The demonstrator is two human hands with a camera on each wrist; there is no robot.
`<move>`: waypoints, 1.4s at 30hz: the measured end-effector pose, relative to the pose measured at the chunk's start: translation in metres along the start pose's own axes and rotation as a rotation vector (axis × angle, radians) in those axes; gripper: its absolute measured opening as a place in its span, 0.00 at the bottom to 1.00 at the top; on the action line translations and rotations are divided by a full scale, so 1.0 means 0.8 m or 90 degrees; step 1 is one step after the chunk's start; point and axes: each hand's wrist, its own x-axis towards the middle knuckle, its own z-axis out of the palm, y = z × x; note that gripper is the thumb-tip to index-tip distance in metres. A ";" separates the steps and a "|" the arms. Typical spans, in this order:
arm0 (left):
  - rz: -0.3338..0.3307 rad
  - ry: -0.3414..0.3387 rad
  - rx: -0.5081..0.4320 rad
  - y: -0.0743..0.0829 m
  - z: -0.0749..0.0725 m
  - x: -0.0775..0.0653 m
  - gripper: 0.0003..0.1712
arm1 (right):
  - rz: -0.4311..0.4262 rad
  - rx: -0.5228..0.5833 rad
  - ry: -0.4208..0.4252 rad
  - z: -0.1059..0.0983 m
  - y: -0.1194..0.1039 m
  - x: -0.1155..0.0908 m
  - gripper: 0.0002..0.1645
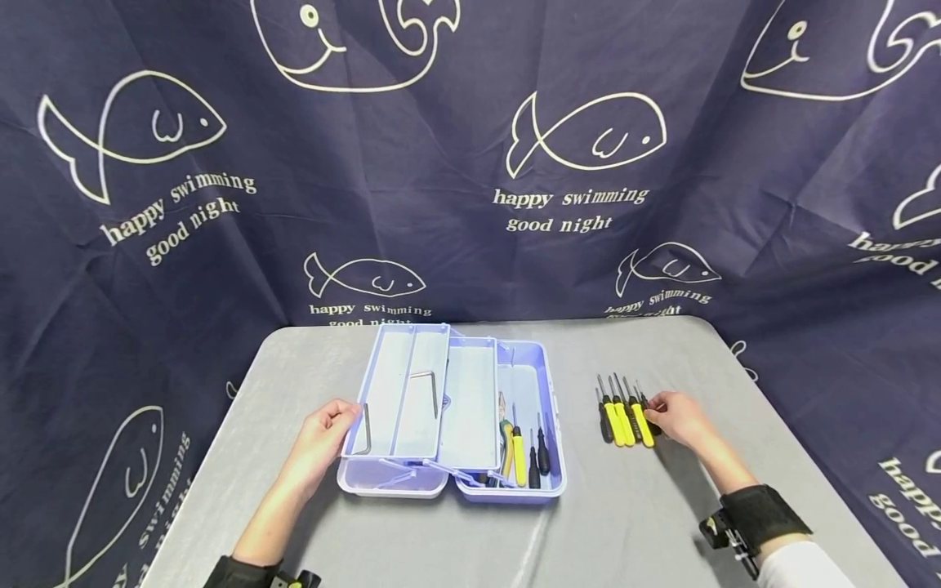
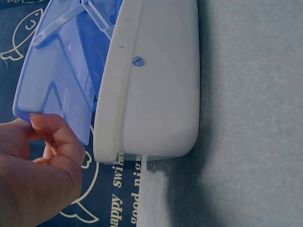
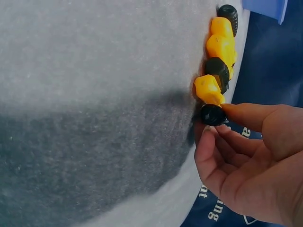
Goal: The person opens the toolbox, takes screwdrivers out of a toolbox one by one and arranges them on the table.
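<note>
Black wrist strap (image 1: 238, 573) at bottom edge, nearest; second strap (image 1: 764, 518) and white sleeve (image 1: 801, 565) on the right arm. Left hand (image 1: 327, 429): grip narrow, thumb and curled fingers pinching outer edge of the top tray (image 1: 387, 359) of the toolbox (image 1: 556, 433). Right hand (image 1: 676, 416): grip nearly closed, thumb and fingertips pinching the handle of a black screwdriver (image 3: 213, 115) at the right end of a row; cannot tell if it is lifted. Five more screwdrivers (image 1: 626, 426) in the row, handles close together, three yellow, two black, lying on the worktop (image 1: 588, 531) right of the toolbox. Toolbox stands unfolded, trays swung out left. One bent hex key (image 1: 368, 429) near the left hand, another (image 1: 434, 392) across the top tray's divider. Base holds pliers (image 1: 508, 449), a yellow screwdriver (image 1: 519, 459), two black ones (image 1: 533, 469). Navy fish-print cloth (image 1: 456, 188) behind.
</note>
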 end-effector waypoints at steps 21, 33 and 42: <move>-0.007 0.001 0.007 0.002 0.001 0.000 0.11 | 0.010 0.034 -0.028 -0.001 0.000 -0.010 0.05; -0.008 0.003 0.014 0.004 0.001 0.001 0.11 | 0.017 -0.019 -0.036 -0.001 -0.005 -0.007 0.06; -0.006 0.008 0.020 0.002 0.002 -0.001 0.11 | 0.018 -0.010 -0.040 -0.001 -0.004 -0.007 0.08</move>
